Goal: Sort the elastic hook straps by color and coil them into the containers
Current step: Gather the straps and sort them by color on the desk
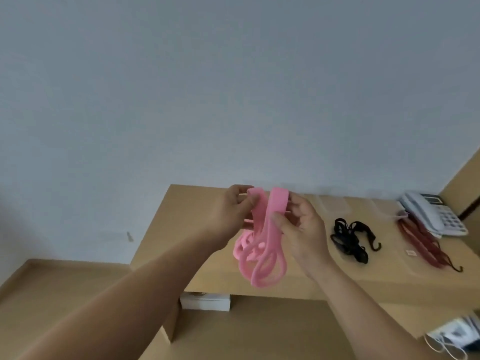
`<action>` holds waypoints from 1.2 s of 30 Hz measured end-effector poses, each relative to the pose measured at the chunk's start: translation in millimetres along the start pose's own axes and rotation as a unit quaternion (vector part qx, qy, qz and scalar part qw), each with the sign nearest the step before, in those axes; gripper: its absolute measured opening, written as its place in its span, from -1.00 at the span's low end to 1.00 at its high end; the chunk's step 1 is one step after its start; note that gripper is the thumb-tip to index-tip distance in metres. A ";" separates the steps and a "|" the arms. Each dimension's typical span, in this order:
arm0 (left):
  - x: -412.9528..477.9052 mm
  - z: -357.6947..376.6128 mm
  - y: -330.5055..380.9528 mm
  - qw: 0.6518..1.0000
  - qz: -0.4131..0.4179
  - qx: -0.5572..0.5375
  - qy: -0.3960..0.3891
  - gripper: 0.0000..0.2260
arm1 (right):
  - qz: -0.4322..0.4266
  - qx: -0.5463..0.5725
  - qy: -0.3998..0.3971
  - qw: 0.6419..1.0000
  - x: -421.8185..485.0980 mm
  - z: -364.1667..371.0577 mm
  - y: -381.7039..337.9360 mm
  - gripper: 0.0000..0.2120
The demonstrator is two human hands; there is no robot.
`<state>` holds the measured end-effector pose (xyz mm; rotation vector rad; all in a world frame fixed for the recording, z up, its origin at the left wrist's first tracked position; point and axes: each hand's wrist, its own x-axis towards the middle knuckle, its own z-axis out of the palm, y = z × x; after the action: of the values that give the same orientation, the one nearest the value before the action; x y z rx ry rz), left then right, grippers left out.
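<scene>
Closest to you, your two bare forearms reach forward and up from the bottom of the view. Your left hand (235, 209) pinches one upper fold of the pink straps (259, 255) between thumb and fingers. Your right hand (301, 224), just beside it, has its thumb and curled fingers round the other upper fold. Both hands are grasping the same bundle, which is held in the air above the desk (187, 224), not resting on it.

The pink straps are flat, soft bands. They stand as two wide folds at the top and hang below your hands in several loose, uneven loops. A small pale hook end may show near your left fingers, but it is too blurred to be sure.

Farther off, to the right on the desk, lie the black straps (349, 240) in a tangled heap with a hook sticking out. Beyond them, the red straps (420, 240) lie stretched out, touching a telephone (436, 214). At the back edge sit clear containers (335, 206), faint and blurred. Behind everything is a plain wall (233, 87).

The sorting looks largely done, since the colours lie in separate groups. The coiling seems barely begun: no colour shows inside any container, and the black and red straps remain loose.
</scene>
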<state>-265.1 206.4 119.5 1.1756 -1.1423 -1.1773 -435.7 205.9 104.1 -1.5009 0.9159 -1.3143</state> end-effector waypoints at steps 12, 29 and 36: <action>35.0 47.8 -26.4 0.996 -0.057 -0.041 -0.063 -0.77 | 0.092 -0.011 0.044 0.995 9.9 -45.1 50.7 -0.59; 135.6 139.4 -161.1 0.959 -0.255 0.091 -0.088 -0.69 | 0.296 0.022 0.125 0.947 109.2 -145.6 194.0 -0.60; 163.1 146.7 -194.3 0.958 -0.259 0.119 -0.030 -0.67 | 0.334 -0.013 0.035 0.942 131.2 -158.5 235.0 -0.56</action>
<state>-413.1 30.8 -62.7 1.7043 -1.0706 -1.5031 -563.8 -14.8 -76.0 -1.0177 1.3426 -0.8539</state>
